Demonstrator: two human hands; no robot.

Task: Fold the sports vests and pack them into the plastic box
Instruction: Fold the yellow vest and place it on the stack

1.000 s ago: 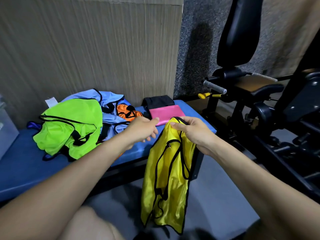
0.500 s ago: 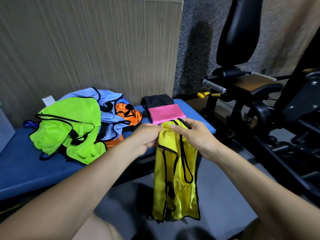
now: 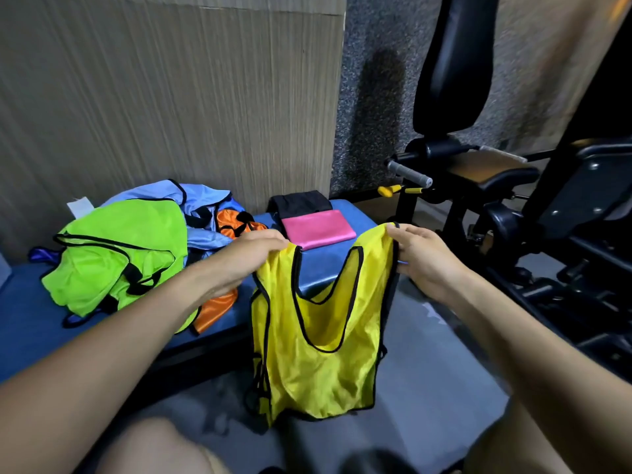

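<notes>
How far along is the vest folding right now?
Done: a pink vest and a black one lie folded on the blue bench. In hand: the left hand and right hand hold the yellow vest open by its shoulders. Left: the green, light blue and orange vests lie unfolded; no box shows.

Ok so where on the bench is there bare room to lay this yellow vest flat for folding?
Bare blue bench shows in front of the pink folded piece, behind the yellow vest. A second bare patch lies at the bench's left end. The middle is crowded with the green vest and the blue and orange ones.

Yellow vest [image 3: 318,340] (black-trimmed) hanging, seemingly unfolded
</notes>
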